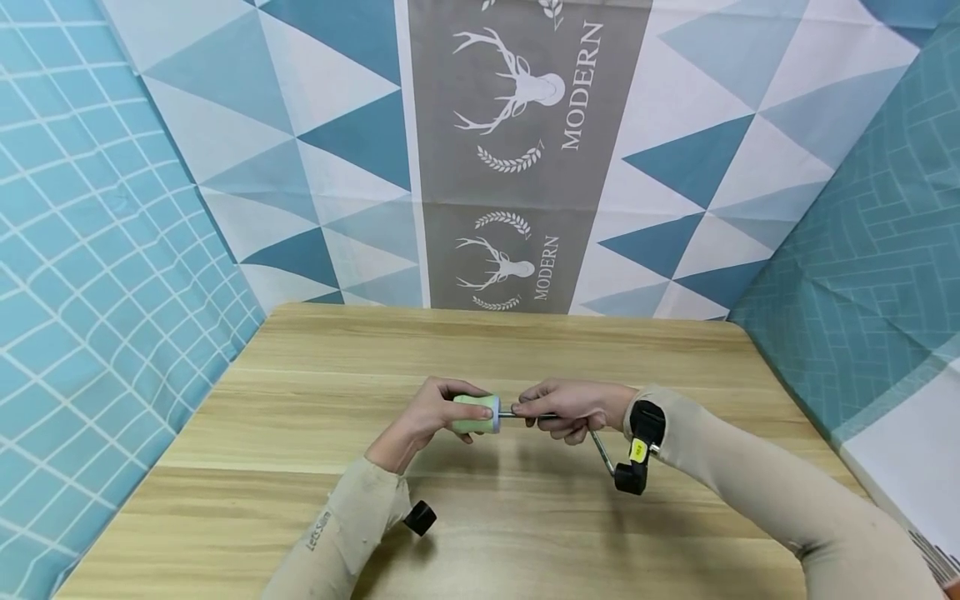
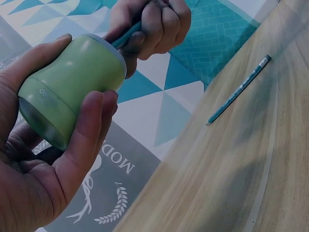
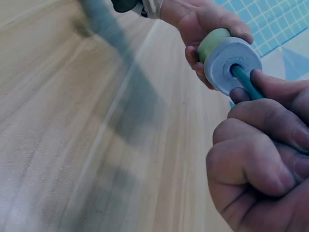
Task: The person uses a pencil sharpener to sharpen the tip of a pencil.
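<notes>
My left hand (image 1: 427, 417) holds a light green pencil sharpener (image 1: 476, 425) with a pale grey-blue end cap, thumb on one side and fingers round the other. My right hand (image 1: 573, 408) pinches a dark teal pencil (image 1: 507, 414) between thumb and forefinger, the other fingers curled into the palm. In the right wrist view the pencil (image 3: 247, 83) runs into the round hole in the cap (image 3: 223, 70), its tip hidden inside. Both hands are raised over the table, close together. A second teal pencil (image 2: 239, 90) lies on the tabletop.
The wood-grain table (image 1: 495, 350) extends under both hands. Patterned cloth (image 1: 517, 167) hangs behind it, with blue tiled-pattern sheets at the sides. Each wrist carries a small black camera (image 1: 632, 477). A white surface (image 1: 915, 450) stands beyond the right edge.
</notes>
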Action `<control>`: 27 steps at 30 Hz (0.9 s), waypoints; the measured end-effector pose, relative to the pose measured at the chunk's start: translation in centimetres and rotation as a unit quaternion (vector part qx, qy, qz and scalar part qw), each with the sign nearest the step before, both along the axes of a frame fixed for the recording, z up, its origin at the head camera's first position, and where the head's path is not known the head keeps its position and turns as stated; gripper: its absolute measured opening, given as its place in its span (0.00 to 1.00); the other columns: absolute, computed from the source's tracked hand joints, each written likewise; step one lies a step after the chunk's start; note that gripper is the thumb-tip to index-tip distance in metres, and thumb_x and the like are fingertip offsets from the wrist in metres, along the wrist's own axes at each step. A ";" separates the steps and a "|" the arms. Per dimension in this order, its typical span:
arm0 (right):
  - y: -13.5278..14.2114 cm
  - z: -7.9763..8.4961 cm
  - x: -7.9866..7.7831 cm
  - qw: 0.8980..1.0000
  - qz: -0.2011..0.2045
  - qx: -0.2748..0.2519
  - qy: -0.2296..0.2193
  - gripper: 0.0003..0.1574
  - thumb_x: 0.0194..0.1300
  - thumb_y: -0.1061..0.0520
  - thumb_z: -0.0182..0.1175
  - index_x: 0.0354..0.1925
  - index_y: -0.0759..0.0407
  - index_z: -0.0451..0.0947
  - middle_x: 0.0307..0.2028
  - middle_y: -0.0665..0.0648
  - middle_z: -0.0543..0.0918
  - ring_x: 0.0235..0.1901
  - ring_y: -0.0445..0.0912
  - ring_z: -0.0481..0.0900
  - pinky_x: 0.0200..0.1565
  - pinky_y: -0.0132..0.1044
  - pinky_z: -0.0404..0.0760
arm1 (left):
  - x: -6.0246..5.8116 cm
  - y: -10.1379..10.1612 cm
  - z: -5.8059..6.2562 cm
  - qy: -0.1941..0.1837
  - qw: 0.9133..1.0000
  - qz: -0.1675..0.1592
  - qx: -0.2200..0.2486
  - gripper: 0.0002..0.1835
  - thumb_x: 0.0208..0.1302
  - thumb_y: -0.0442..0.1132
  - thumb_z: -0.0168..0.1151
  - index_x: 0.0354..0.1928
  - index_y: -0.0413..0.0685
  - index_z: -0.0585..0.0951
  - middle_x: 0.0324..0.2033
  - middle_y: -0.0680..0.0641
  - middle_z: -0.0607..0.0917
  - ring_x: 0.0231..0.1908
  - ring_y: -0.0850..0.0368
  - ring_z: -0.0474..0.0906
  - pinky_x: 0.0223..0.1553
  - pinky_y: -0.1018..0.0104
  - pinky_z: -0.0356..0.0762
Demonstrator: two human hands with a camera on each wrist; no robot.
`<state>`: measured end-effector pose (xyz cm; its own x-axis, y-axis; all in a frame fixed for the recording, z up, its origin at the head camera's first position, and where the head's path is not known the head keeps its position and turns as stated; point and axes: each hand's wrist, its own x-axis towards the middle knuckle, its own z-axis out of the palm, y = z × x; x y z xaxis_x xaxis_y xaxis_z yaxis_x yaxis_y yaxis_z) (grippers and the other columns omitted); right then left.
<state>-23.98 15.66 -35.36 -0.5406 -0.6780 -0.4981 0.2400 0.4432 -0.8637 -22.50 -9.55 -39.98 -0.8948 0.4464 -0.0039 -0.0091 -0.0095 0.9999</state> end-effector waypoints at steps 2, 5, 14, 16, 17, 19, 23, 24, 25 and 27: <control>0.0 0.0 0.0 1.000 0.003 0.004 0.003 0.18 0.77 0.50 0.53 0.31 0.61 0.70 0.11 0.47 0.54 0.09 0.37 0.51 0.12 0.28 0.50 | 0.0 0.0 0.0 0.001 1.000 -0.002 0.001 0.23 0.54 0.33 0.74 0.49 0.24 0.82 0.39 0.36 0.83 0.26 0.50 0.84 0.22 0.62 0.86; 0.0 0.3 0.0 0.998 0.022 0.029 0.056 0.19 0.76 0.47 0.53 0.34 0.61 0.72 0.12 0.48 0.59 0.11 0.39 0.54 0.14 0.30 0.56 | 0.1 -0.2 0.1 0.005 1.000 -0.003 0.006 0.23 0.54 0.34 0.73 0.49 0.24 0.82 0.37 0.38 0.84 0.25 0.50 0.84 0.21 0.63 0.86; 0.7 1.9 2.3 0.855 0.082 0.083 0.505 0.21 0.75 0.45 0.54 0.54 0.58 0.76 0.31 0.49 0.80 0.27 0.42 0.76 0.28 0.35 0.79 | -0.1 -0.7 0.6 -0.006 1.000 0.000 0.021 0.23 0.55 0.34 0.71 0.50 0.24 0.81 0.34 0.40 0.85 0.24 0.51 0.85 0.21 0.65 0.85; 0.6 1.3 2.9 0.733 0.101 0.093 0.666 0.21 0.75 0.45 0.54 0.52 0.60 0.77 0.31 0.49 0.80 0.27 0.41 0.76 0.28 0.34 0.80 | -0.1 -0.7 0.6 -0.010 1.000 0.008 0.022 0.23 0.55 0.34 0.71 0.50 0.24 0.81 0.35 0.40 0.85 0.24 0.51 0.85 0.21 0.65 0.85; 0.6 0.9 3.1 0.659 0.104 0.102 0.738 0.21 0.76 0.45 0.53 0.50 0.60 0.78 0.31 0.49 0.79 0.27 0.41 0.76 0.26 0.34 0.79 | -0.1 -0.7 0.7 -0.011 1.000 0.011 0.022 0.23 0.56 0.34 0.71 0.50 0.24 0.81 0.35 0.39 0.85 0.24 0.51 0.85 0.21 0.65 0.85; 0.4 -0.1 3.0 0.505 0.101 0.115 0.850 0.20 0.77 0.46 0.49 0.46 0.59 0.79 0.30 0.50 0.78 0.26 0.42 0.75 0.24 0.32 0.78 | -0.1 -0.8 0.7 -0.015 1.000 0.016 0.022 0.23 0.56 0.35 0.70 0.51 0.25 0.81 0.36 0.39 0.84 0.25 0.51 0.85 0.21 0.65 0.85; 0.1 -1.6 2.2 0.310 0.097 0.111 0.939 0.16 0.79 0.50 0.48 0.40 0.57 0.77 0.25 0.50 0.74 0.20 0.42 0.69 0.18 0.30 0.70 | -0.1 -0.7 0.7 -0.023 0.999 0.015 0.024 0.22 0.56 0.35 0.71 0.51 0.27 0.82 0.36 0.38 0.84 0.25 0.51 0.85 0.22 0.65 0.85; 0.0 -1.9 2.0 0.287 0.098 0.107 0.947 0.15 0.78 0.52 0.49 0.38 0.57 0.77 0.24 0.50 0.73 0.19 0.42 0.68 0.18 0.30 0.69 | -0.1 -0.7 0.7 -0.024 0.999 0.014 0.024 0.22 0.56 0.35 0.71 0.50 0.27 0.82 0.35 0.38 0.84 0.25 0.51 0.85 0.22 0.65 0.85; -0.1 -2.1 1.8 0.271 0.100 0.102 0.952 0.14 0.79 0.52 0.49 0.38 0.58 0.76 0.23 0.50 0.73 0.18 0.41 0.67 0.18 0.29 0.69 | -0.1 -0.7 0.7 -0.025 0.999 0.012 0.024 0.22 0.56 0.35 0.71 0.50 0.27 0.82 0.35 0.38 0.84 0.25 0.51 0.85 0.22 0.65 0.85; -0.2 -2.4 1.5 0.259 0.106 0.095 0.955 0.15 0.79 0.53 0.50 0.36 0.59 0.76 0.22 0.49 0.72 0.17 0.40 0.66 0.17 0.29 0.68 | -0.1 -0.6 0.6 -0.027 0.999 0.009 0.024 0.22 0.56 0.35 0.71 0.50 0.26 0.82 0.34 0.38 0.85 0.24 0.51 0.85 0.22 0.65 0.85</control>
